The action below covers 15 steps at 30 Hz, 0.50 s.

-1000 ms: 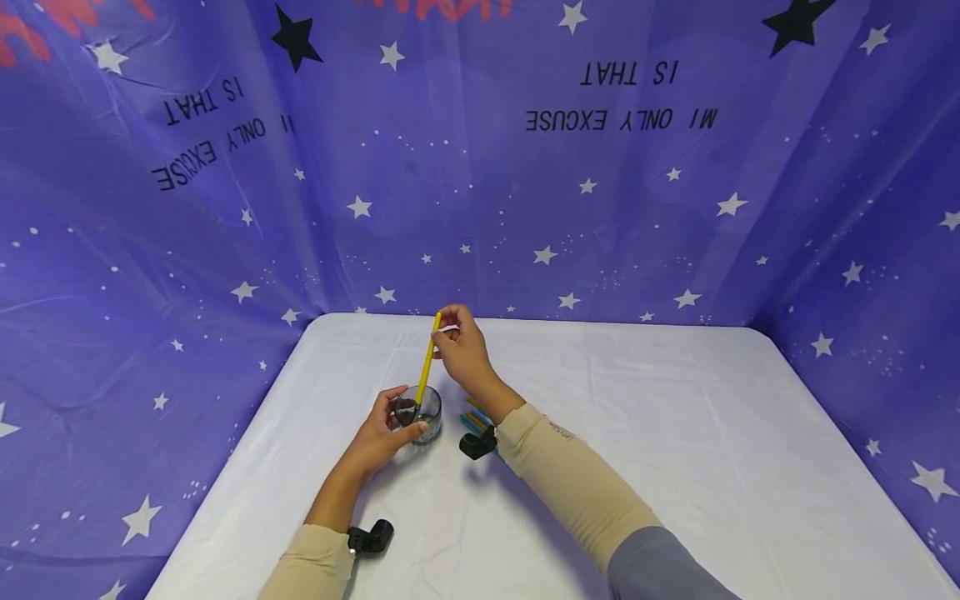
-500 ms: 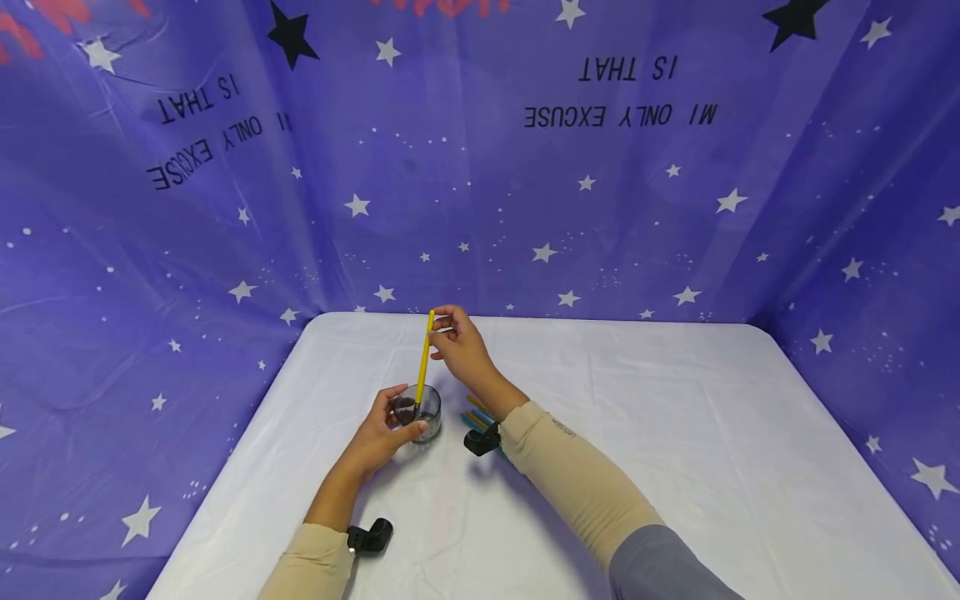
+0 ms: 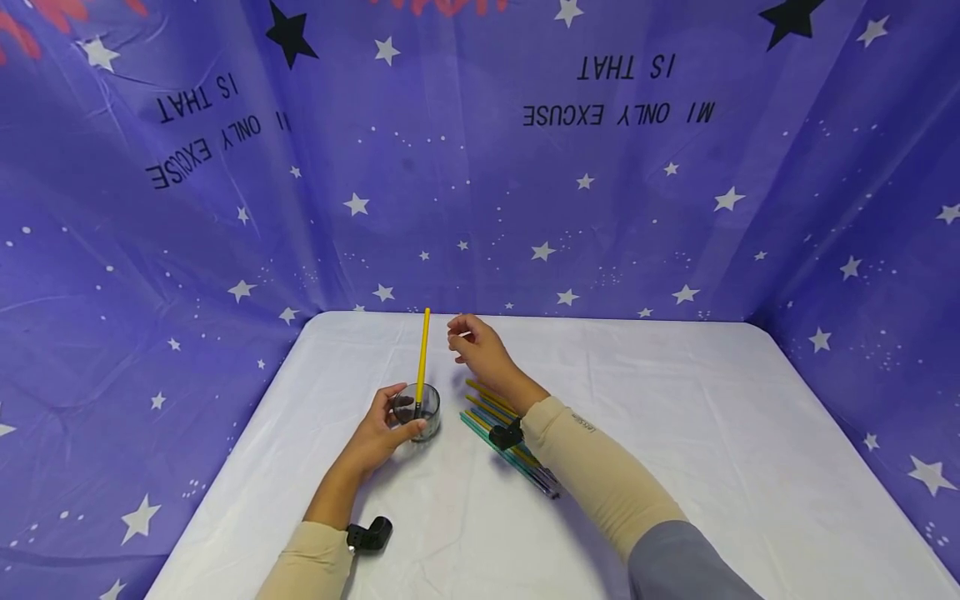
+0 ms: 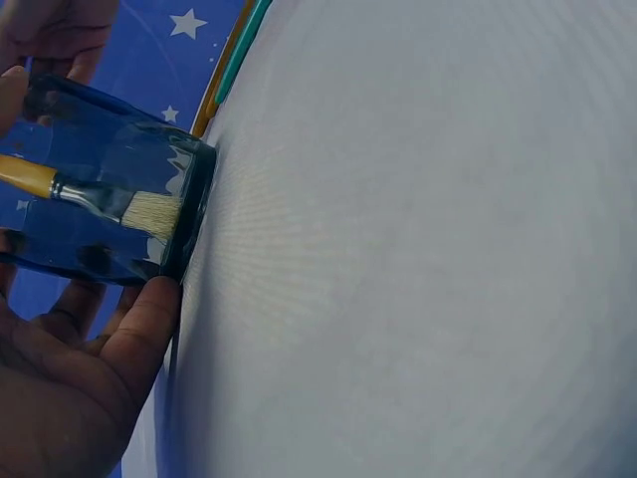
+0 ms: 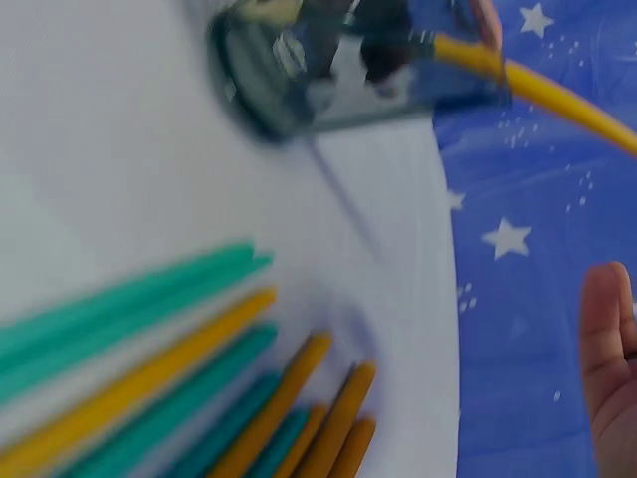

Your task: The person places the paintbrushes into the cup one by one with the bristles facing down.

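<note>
A clear glass (image 3: 430,423) stands on the white table, and my left hand (image 3: 381,437) grips it with the thumb in front and fingers behind. Inside it a yellow-handled paintbrush (image 3: 423,354) stands bristles down, its handle leaning on the rim. The left wrist view shows its pale bristles (image 4: 152,214) near the glass's bottom. To the right of the handle, my right hand (image 3: 483,350) hovers apart from it with loosely bent fingers and holds nothing. Beneath the right wrist lies a row of yellow and teal paintbrushes (image 3: 487,427), partly hidden by the forearm and wrist camera.
The table (image 3: 660,417) has a white cover and reaches back to a purple star-printed cloth (image 3: 480,167) that hangs behind and at both sides. Black cameras sit on both wrists; the left one (image 3: 370,535) is close above the table.
My right hand has let go of the yellow paintbrush and moved right, away from it. The brush now leans in the glass by itself. More of the lying brushes show. My left hand stays put.
</note>
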Each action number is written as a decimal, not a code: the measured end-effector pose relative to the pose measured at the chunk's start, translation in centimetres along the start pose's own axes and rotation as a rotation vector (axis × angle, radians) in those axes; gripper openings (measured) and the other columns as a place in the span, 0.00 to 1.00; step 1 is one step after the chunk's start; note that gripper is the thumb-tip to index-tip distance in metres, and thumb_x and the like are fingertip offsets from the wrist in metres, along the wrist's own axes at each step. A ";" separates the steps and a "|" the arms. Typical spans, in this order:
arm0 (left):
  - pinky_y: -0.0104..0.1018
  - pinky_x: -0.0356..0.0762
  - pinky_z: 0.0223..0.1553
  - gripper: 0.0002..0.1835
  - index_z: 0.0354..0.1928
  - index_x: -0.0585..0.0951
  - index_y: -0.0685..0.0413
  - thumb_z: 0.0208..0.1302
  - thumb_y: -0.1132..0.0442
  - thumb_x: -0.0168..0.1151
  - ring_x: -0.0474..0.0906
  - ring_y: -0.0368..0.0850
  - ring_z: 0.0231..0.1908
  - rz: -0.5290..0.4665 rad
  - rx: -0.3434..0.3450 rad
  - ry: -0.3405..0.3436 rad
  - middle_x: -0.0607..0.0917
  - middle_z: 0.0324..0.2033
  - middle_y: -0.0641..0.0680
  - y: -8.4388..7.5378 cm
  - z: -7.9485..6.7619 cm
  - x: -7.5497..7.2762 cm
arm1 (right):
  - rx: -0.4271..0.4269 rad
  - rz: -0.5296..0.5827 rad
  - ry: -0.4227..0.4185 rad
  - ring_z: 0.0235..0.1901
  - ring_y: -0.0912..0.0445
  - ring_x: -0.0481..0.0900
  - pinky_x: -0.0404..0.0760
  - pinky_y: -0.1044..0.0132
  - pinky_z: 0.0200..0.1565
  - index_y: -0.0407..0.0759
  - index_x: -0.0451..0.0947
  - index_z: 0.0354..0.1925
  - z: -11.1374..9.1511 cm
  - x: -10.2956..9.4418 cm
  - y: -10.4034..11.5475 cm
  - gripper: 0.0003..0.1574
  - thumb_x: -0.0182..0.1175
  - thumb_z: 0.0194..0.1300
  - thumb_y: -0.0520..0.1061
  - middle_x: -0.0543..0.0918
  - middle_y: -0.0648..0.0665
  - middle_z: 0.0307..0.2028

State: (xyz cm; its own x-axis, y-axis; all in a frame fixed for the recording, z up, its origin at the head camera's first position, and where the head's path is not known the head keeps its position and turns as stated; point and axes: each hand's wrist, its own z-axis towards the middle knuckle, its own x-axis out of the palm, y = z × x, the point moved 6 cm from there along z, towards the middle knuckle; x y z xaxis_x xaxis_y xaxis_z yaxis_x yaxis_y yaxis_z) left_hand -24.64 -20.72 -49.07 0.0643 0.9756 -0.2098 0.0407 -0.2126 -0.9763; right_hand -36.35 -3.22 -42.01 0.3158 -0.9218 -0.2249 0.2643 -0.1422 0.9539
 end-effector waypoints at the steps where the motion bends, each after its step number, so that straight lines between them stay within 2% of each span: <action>1: 0.41 0.69 0.54 0.43 0.73 0.57 0.54 0.61 0.63 0.70 0.69 0.61 0.61 0.003 -0.007 0.001 0.70 0.63 0.65 -0.4 -0.1 0.0 | 0.008 -0.015 0.000 0.44 0.45 0.80 0.82 0.59 0.39 0.39 0.74 0.54 -0.1 -0.3 -0.1 0.12 0.54 0.74 0.38 0.78 0.40 0.46; 3: 0.40 0.69 0.53 0.42 0.73 0.57 0.57 0.62 0.65 0.69 0.68 0.62 0.61 0.004 -0.014 0.008 0.70 0.63 0.66 -1.4 -0.6 0.2 | 0.026 -0.047 0.015 0.43 0.45 0.80 0.82 0.58 0.40 0.38 0.74 0.53 -0.4 -1.0 0.0 0.12 0.54 0.74 0.38 0.78 0.40 0.45; 5: 0.40 0.69 0.53 0.41 0.73 0.56 0.59 0.62 0.66 0.68 0.68 0.63 0.62 0.009 -0.026 0.014 0.69 0.63 0.67 -2.5 -1.1 0.3 | 0.048 -0.065 0.030 0.43 0.43 0.80 0.82 0.54 0.41 0.38 0.74 0.52 -0.3 -1.5 -1.0 0.11 0.55 0.73 0.39 0.78 0.41 0.43; 7: 0.42 0.69 0.54 0.42 0.73 0.56 0.60 0.62 0.66 0.68 0.67 0.64 0.62 0.013 -0.040 0.018 0.68 0.64 0.68 -2.7 -1.1 0.3 | 0.079 -0.087 0.068 0.44 0.40 0.79 0.82 0.50 0.43 0.38 0.74 0.52 -0.2 -1.9 -2.0 0.11 0.56 0.73 0.39 0.78 0.40 0.44; 9: 0.44 0.68 0.56 0.42 0.73 0.56 0.57 0.62 0.64 0.69 0.67 0.63 0.63 0.011 -0.039 0.016 0.68 0.65 0.67 -1.9 -0.8 0.2 | 0.112 -0.109 0.118 0.45 0.38 0.79 0.81 0.47 0.44 0.36 0.73 0.53 -0.1 -2.1 -3.2 0.14 0.56 0.73 0.40 0.78 0.40 0.45; 10: 0.45 0.68 0.56 0.43 0.74 0.55 0.56 0.62 0.64 0.69 0.67 0.62 0.63 0.012 -0.042 0.013 0.68 0.65 0.67 -1.3 -0.5 0.1 | 0.123 -0.119 0.134 0.46 0.38 0.79 0.81 0.47 0.44 0.36 0.73 0.54 0.2 -2.2 -4.3 0.15 0.57 0.73 0.41 0.78 0.42 0.45; 12: 0.46 0.67 0.57 0.43 0.74 0.55 0.53 0.62 0.62 0.70 0.67 0.61 0.63 0.010 -0.040 0.010 0.68 0.65 0.65 -0.2 0.0 0.0 | 0.144 -0.149 0.186 0.47 0.38 0.78 0.81 0.50 0.44 0.35 0.72 0.57 0.2 -2.5 -5.0 0.18 0.56 0.73 0.41 0.78 0.42 0.46; 15: 0.45 0.68 0.57 0.44 0.73 0.56 0.52 0.62 0.60 0.71 0.67 0.60 0.63 0.023 -0.030 0.010 0.69 0.65 0.64 0.2 0.1 0.0 | 0.160 -0.195 0.245 0.46 0.40 0.79 0.81 0.54 0.43 0.35 0.71 0.61 0.2 -2.8 -5.7 0.21 0.55 0.74 0.42 0.78 0.42 0.47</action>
State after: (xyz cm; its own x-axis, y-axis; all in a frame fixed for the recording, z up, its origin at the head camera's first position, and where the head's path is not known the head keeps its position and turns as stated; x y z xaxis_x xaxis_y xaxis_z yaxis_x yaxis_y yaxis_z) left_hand -24.75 -20.78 -49.28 0.0759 0.9699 -0.2315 0.0685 -0.2367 -0.9692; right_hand -38.88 0.14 -46.77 0.4882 -0.7602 -0.4287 0.2016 -0.3797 0.9029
